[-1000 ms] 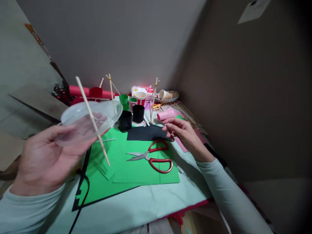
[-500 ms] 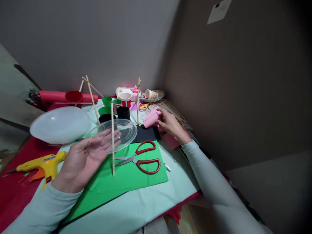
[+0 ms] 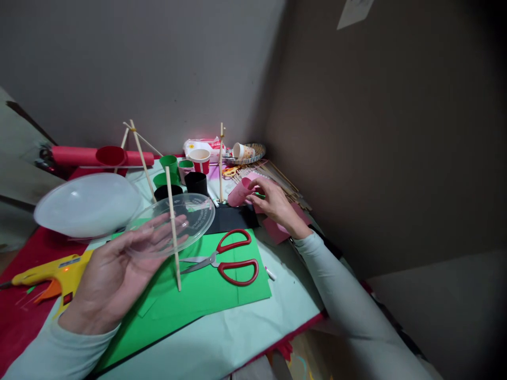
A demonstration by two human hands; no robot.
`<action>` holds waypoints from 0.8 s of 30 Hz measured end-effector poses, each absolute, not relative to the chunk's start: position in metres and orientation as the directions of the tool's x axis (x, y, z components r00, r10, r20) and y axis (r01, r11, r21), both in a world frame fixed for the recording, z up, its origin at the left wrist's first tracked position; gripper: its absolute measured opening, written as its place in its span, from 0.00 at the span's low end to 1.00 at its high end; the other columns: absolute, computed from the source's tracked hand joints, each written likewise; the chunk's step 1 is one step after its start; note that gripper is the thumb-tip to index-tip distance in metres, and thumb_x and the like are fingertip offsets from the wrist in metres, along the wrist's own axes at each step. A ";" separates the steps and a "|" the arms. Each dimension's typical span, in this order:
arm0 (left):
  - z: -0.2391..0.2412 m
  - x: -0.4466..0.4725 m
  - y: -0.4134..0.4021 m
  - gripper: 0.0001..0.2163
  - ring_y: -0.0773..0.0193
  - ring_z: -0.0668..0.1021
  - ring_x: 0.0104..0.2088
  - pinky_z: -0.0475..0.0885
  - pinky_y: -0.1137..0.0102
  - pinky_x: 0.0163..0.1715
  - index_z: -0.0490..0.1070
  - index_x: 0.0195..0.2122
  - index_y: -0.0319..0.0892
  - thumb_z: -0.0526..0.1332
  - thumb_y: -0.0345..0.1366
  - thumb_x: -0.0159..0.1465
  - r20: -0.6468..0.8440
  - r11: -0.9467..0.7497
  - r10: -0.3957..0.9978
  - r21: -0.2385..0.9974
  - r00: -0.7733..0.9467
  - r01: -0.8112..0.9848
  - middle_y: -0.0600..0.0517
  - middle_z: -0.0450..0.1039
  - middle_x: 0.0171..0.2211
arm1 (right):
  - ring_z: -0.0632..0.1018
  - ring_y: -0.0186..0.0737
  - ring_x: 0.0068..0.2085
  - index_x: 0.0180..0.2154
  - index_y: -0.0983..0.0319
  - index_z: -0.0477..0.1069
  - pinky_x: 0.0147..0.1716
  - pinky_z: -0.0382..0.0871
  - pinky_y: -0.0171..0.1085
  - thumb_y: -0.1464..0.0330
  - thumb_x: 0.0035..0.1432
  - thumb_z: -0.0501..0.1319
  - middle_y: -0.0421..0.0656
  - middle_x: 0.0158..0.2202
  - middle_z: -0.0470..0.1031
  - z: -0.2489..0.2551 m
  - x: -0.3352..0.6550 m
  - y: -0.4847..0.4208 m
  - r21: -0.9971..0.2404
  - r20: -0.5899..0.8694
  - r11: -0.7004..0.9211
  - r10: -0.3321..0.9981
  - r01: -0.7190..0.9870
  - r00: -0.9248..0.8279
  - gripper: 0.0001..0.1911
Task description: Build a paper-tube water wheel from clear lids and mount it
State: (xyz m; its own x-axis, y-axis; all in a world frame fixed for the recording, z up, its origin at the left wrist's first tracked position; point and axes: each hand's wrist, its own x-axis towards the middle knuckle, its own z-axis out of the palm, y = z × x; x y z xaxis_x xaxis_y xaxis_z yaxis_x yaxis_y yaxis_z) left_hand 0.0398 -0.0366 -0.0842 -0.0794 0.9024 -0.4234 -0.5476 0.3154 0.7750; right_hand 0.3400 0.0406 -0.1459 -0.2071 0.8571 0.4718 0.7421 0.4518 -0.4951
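My left hand (image 3: pixel 119 269), palm up, holds a clear plastic lid (image 3: pixel 194 216) between thumb and fingers. A thin wooden stick (image 3: pixel 173 227) stands across the lid, apparently attached to it, and its lower end reaches over the green sheets. Beyond the black sheet, the fingers of my right hand (image 3: pixel 273 203) grip the right end of a rolled pink paper tube (image 3: pixel 238 194), which is tilted. Red-handled scissors (image 3: pixel 216 258) lie part open on the green sheets (image 3: pixel 237 293), between my hands. A yellow glue gun (image 3: pixel 59 274) lies by my left wrist.
At the left sits a large white bowl-like piece (image 3: pixel 87 206). Green and black paper cups (image 3: pixel 197 183) stand behind the lid, near a stick frame (image 3: pixel 142 158) and an upright stick (image 3: pixel 221 163). Loose sticks (image 3: pixel 283 177) lie by the right wall, and a red roll (image 3: pixel 79 157) at the back left.
The pink tube has tilted, so its open end now shows beside my right fingers. My left hand and the lid have shifted slightly left in the view, which has also moved a little.
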 end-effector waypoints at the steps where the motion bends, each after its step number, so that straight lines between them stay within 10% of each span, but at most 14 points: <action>1: -0.084 0.040 -0.037 0.24 0.41 0.85 0.50 0.85 0.54 0.40 0.73 0.55 0.21 0.60 0.22 0.56 -0.424 0.316 0.903 0.774 -0.078 -0.549 0.29 0.82 0.50 | 0.80 0.49 0.43 0.41 0.61 0.72 0.42 0.72 0.43 0.68 0.67 0.61 0.50 0.42 0.80 -0.146 0.337 0.040 -0.463 0.480 0.461 0.848 0.757 -0.223 0.03; 14: -0.085 0.040 -0.037 0.23 0.40 0.85 0.50 0.86 0.54 0.39 0.76 0.53 0.24 0.61 0.23 0.56 -0.439 0.335 0.896 0.771 -0.070 -0.541 0.30 0.82 0.51 | 0.79 0.49 0.51 0.44 0.63 0.74 0.54 0.71 0.50 0.80 0.70 0.53 0.57 0.57 0.80 -0.095 0.284 -0.038 0.262 0.773 0.562 0.365 0.785 -0.519 0.13; 18: -0.085 0.042 -0.038 0.25 0.40 0.83 0.54 0.86 0.53 0.41 0.73 0.56 0.23 0.61 0.24 0.56 -0.417 0.331 0.908 0.780 -0.047 -0.531 0.29 0.82 0.52 | 0.80 0.50 0.52 0.45 0.61 0.74 0.51 0.72 0.49 0.79 0.70 0.55 0.54 0.58 0.80 -0.090 0.307 -0.027 0.147 0.799 0.494 0.452 0.857 -0.397 0.12; 24: -0.090 0.047 -0.040 0.28 0.45 0.81 0.59 0.81 0.55 0.55 0.68 0.63 0.24 0.61 0.24 0.59 -0.348 0.347 0.931 0.747 0.112 -0.567 0.30 0.79 0.56 | 0.81 0.50 0.38 0.39 0.63 0.75 0.39 0.72 0.43 0.71 0.65 0.60 0.51 0.38 0.82 -0.096 0.365 0.053 -0.354 0.572 0.202 0.819 0.913 0.041 0.05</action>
State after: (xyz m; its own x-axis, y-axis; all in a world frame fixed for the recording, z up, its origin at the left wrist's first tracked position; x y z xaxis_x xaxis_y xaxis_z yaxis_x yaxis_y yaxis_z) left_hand 0.0467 -0.0405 -0.0902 0.1116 0.9309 -0.3479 -0.5668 0.3472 0.7472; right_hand 0.3652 0.0528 -0.0965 0.0406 0.8192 0.5720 0.9130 0.2022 -0.3544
